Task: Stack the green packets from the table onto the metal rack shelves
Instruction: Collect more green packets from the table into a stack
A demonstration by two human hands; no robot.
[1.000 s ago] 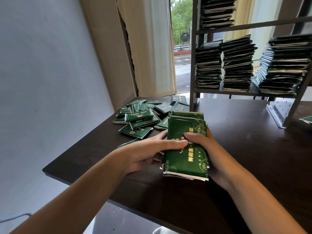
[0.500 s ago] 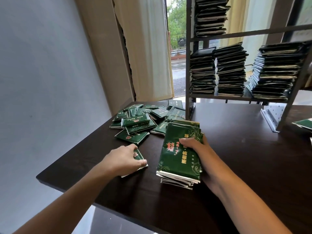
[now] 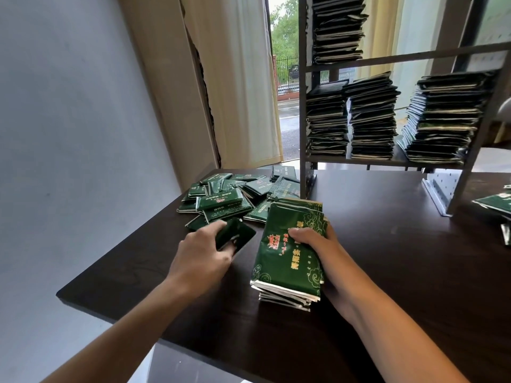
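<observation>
The left hand point(image 3: 201, 251) pinches 1 glossy dark green foil packet point(image 3: 237, 236) just above the dark wood-grain table point(image 3: 387, 258), fingers curled round its near edge; the right hand point(image 3: 318, 244) clamps a gathered stack of flat green printed packets point(image 3: 287, 255), fingers over the top face, the stack standing on the table beside it. The step in hand looks like adding the single packet to that stack; it would go best laid flat, print up, edges squared against the others, since the slick film will likely slide if the pile is skewed. A loose heap of green packets point(image 3: 235, 197) lies farther back by the grey metal rack point(image 3: 302, 106), whose shelves already carry 4 tall, slightly ragged piles point(image 3: 370, 117); more packets point(image 3: 497, 203) sit at the right edge.
</observation>
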